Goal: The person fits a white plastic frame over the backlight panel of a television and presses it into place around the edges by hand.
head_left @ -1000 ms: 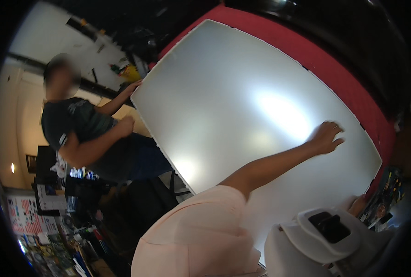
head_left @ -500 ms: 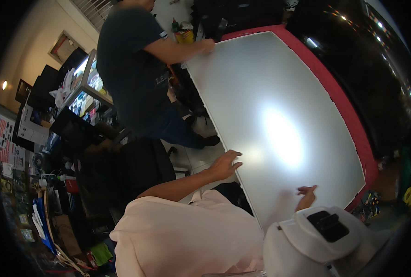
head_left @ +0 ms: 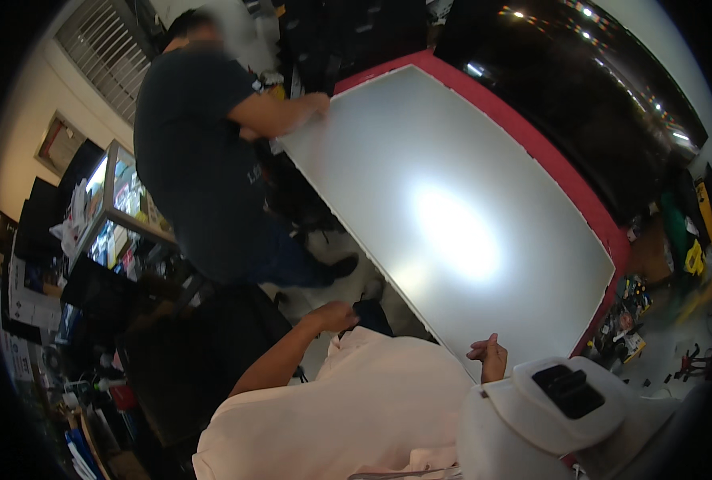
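A large white translucent sheet, like a screen's diffuser panel, lies on a red-covered table and reflects a bright light patch. My left hand is off the sheet, in front of my body, by its near edge; its fingers are turned away and hard to make out. Over the sheet's near corner is my right hand, fingers loosely bent and apart, holding nothing. Across from me a co-worker in a dark shirt reaches one hand to the sheet's far left corner.
A big glossy dark screen stands behind the table. Tools and small parts lie at the right. At the left are a black chair and a lit glass display case. A white device fills the lower right.
My left hand has let go of the sheet's near edge and drawn back toward my body. My right hand has shifted slightly left and down. The view has turned a little.
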A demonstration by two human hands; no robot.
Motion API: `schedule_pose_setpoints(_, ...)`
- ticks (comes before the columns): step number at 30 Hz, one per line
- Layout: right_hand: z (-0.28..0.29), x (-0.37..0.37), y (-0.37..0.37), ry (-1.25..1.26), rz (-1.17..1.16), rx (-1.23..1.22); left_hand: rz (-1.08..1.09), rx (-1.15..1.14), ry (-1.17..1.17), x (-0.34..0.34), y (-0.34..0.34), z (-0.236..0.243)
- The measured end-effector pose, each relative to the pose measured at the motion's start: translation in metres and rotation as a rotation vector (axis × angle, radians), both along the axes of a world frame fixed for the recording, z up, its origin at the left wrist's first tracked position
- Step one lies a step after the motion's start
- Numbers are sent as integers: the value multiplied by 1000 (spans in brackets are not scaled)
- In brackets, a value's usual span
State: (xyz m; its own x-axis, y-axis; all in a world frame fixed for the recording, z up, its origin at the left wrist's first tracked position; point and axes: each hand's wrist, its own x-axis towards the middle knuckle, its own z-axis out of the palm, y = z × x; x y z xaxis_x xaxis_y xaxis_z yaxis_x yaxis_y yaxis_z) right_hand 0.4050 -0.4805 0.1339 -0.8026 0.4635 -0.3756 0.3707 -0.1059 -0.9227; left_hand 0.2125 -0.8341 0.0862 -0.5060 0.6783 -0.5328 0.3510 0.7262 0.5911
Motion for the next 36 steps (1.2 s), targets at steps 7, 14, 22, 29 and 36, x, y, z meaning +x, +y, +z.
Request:
schedule_pose_setpoints(7, 24, -125, 4, 45, -26, 412, 346, 536, 252, -243, 125, 77)
schedule_pose_setpoints(14, 10, -225, -1, -233, -121, 468, 567, 599, 536, -537, 207, 26)
schedule_pose_setpoints(22, 0, -407, 82, -168, -60, 863, 542, 336, 797, -720, 230, -39)
schedule_pose_setpoints(29, -40, -635, 176, 34, 224, 1266, -121, 312, 723, -708, 330, -50)
schedule_pose_setpoints(36, -75, -804, 188, -90, 161, 1024, -200, 285, 706, -728, 372, -64)
